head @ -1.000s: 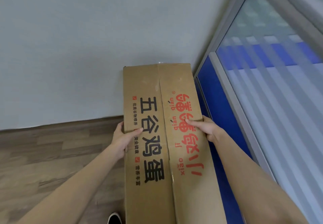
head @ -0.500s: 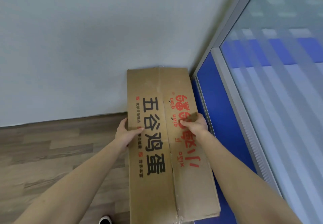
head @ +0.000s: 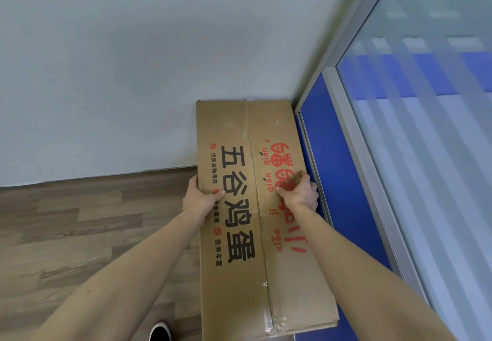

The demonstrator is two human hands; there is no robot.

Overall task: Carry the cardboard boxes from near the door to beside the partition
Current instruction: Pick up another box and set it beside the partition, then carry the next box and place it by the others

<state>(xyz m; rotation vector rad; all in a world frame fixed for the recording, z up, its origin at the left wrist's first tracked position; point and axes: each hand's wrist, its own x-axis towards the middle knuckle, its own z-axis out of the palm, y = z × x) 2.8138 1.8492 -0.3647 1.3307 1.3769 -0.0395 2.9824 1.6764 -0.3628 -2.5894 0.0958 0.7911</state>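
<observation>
Placing step. I hold the flattened egg carton (head: 255, 207) against the blue partition (head: 343, 207), its far end at the wall. Left hand (head: 201, 198) clamps the edge away from the partition; right hand (head: 299, 194) presses its face. Next: release once steady.

Long cardboard box (head: 255, 207) lies in corner, far end against grey wall (head: 119, 74), right side just beside blue partition (head: 346, 180). Left hand (head: 201, 195) grips left edge, thumb on top. Right hand (head: 299, 190) curled on top. Wood floor (head: 80, 234) below.
</observation>
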